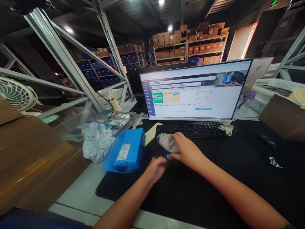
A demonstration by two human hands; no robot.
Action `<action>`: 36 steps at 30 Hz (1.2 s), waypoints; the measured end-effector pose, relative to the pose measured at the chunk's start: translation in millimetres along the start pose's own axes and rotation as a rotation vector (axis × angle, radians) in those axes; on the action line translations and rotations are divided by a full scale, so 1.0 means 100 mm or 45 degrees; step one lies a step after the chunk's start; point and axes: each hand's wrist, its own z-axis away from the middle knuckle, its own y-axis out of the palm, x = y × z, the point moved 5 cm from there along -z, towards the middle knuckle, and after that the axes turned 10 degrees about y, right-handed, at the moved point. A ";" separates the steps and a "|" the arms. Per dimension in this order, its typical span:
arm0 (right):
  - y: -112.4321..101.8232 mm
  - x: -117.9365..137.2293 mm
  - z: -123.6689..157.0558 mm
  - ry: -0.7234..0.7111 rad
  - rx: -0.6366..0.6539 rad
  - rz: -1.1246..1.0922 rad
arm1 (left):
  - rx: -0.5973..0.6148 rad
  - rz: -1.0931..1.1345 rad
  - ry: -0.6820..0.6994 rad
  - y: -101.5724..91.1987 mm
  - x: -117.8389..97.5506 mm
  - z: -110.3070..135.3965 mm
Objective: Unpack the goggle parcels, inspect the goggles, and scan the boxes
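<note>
My right hand (188, 149) rests on a small grey crumpled pouch (167, 142) lying on the black desk mat (214, 187), its fingers curled over it. Just below and left, my left hand (156, 168) sits with fingers bent at the pouch's near edge, pinching something small I cannot make out. A blue box (126, 152) with a white barcode label lies to the left of both hands, half on the mat.
A black keyboard (190, 129) and a lit monitor (194, 90) stand behind the hands. Crumpled plastic wrap (96, 141) lies left of the blue box. Brown cardboard boxes (30, 152) crowd the left; another box (283, 116) stands at right. A fan (16, 93) stands far left.
</note>
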 end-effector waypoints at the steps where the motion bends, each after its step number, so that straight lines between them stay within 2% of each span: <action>1: 0.02 0.01 0.00 -0.017 -0.030 0.064 | 0.015 0.008 -0.004 0.02 0.00 0.02; 4: 0.10 0.07 0.00 -0.045 -0.097 0.243 | 0.042 0.014 0.031 0.08 -0.01 0.06; 7: 0.13 0.13 0.00 -0.130 -0.081 0.323 | 0.045 0.026 0.066 0.11 -0.04 0.08; 10: 0.10 0.17 0.01 -0.322 -0.010 0.257 | 0.013 0.074 0.071 0.10 -0.08 0.07; 12: 0.04 0.14 0.00 -0.352 0.039 0.135 | -0.017 0.098 0.054 0.07 -0.10 0.04; 14: -0.03 0.06 -0.04 -0.253 0.081 -0.058 | -0.034 0.105 0.021 0.05 -0.10 0.01; 16: -0.09 -0.05 -0.10 -0.053 0.090 -0.249 | -0.029 0.108 -0.014 0.03 -0.08 -0.01; 19: -0.10 -0.19 -0.15 0.229 0.098 -0.355 | -0.005 0.120 -0.082 0.03 -0.03 -0.01; 22: -0.06 -0.13 -0.10 0.256 0.036 -0.183 | -0.036 0.111 -0.155 0.01 0.03 0.02; 24: 0.00 -0.01 -0.04 0.164 -0.014 0.063 | -0.074 0.078 -0.164 -0.02 0.06 0.03; 26: 0.10 0.12 0.02 0.045 0.017 0.280 | -0.114 0.034 -0.136 -0.05 0.06 0.03; 28: 0.15 0.19 0.06 -0.031 0.071 0.349 | -0.153 0.002 -0.100 -0.08 0.06 0.02; 31: 0.08 0.12 0.02 0.016 0.031 0.177 | -0.208 -0.013 -0.093 -0.11 0.05 0.02; 36: -0.09 -0.16 -0.09 0.183 -0.047 -0.390 | -0.232 -0.020 -0.160 -0.11 0.06 0.04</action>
